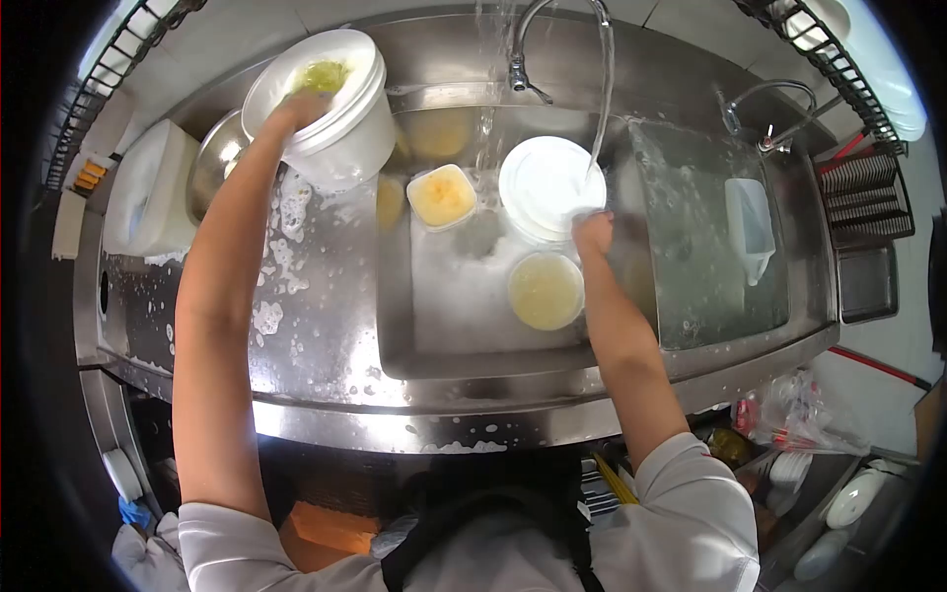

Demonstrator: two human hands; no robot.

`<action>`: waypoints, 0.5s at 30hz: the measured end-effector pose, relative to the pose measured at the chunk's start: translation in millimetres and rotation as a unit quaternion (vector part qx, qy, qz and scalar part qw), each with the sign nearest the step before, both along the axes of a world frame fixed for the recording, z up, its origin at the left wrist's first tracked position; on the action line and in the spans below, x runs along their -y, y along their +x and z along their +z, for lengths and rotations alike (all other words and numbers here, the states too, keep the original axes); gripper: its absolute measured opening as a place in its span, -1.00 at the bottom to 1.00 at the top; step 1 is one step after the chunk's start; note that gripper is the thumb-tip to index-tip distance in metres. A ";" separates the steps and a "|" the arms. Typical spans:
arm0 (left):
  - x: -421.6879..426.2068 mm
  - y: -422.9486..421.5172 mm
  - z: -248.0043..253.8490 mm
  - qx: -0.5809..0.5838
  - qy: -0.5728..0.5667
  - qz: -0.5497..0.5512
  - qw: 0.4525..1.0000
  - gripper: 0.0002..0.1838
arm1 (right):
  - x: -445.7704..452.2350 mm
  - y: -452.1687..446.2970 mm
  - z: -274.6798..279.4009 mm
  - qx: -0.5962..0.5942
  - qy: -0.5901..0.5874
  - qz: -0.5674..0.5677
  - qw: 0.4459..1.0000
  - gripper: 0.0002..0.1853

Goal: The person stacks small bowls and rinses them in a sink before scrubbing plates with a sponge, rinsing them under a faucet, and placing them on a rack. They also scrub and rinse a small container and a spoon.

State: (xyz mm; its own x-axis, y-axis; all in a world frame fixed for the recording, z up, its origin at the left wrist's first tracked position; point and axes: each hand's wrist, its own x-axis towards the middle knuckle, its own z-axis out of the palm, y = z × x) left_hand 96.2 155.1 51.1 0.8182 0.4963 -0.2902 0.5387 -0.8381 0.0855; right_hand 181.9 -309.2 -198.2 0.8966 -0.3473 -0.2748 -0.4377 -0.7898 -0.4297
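Note:
My left hand (306, 109) reaches into the mouth of a white plastic bucket (345, 153), which tilts on the left steel counter. Its fingers close on a crumpled yellow-green sponge (324, 76), though the fingertips are partly hidden. My right hand (593, 233) grips the near right edge of a round white lid (546, 183). From the faucet (528, 74), running water (604, 109) falls onto the lid's right side. Below it in the soapy sink (449, 301) floats a round container with cloudy yellowish liquid (546, 291). A square tub with yellow-orange contents (442, 196) sits to the left.
A second basin (691, 306) on the right holds water and a clear plastic container (750, 227). Left of the bucket are a metal bowl (219, 163) and a white bin (148, 192). Another faucet (774, 99) and a dark rack (868, 197) stand at the right.

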 end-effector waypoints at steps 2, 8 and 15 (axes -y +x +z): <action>-17.3 1.8 -16.2 -0.065 -0.041 -0.041 0.996 -0.33 | 5.3 16.0 -35.4 0.030 0.010 -0.051 0.998 -0.50; -42.5 19.2 -40.7 -0.054 0.027 -0.126 0.990 -0.28 | 17.6 8.4 -33.1 -0.036 0.277 -0.071 0.958 -0.74; -3.8 -9.0 17.5 0.407 -0.088 0.025 0.909 -0.27 | -3.8 19.0 -66.9 0.070 0.350 -0.237 0.904 -0.78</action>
